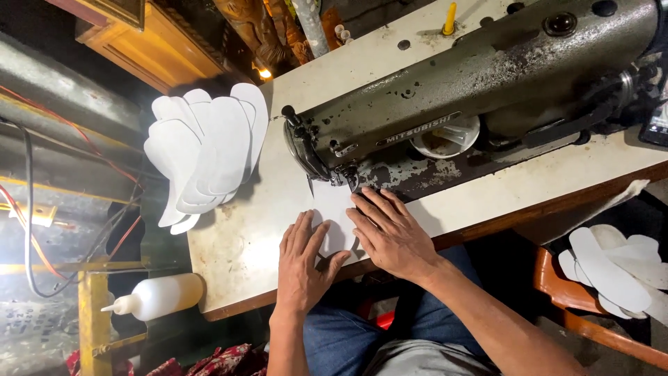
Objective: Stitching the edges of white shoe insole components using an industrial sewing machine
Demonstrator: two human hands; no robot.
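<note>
Feeding the white cut piece [332,209] flat under the sewing machine [445,104] needle, near the counter's [236,244] front edge. Left hand [303,261] spread open, pressing its near corner; right hand [390,233] open too, fingers flat just beside the presser foot. Best kept: even pressure, fingertips clear of the needle, piece taut. Stack of white pieces [205,150] overhangs the left edge.

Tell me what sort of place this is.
Probably a small sewing workshop, perhaps for shoe parts. An industrial sewing machine sits on a worn table, both hands press a white piece flat beside the needle, and cut white sole-shaped pieces are stacked to the left.
</note>
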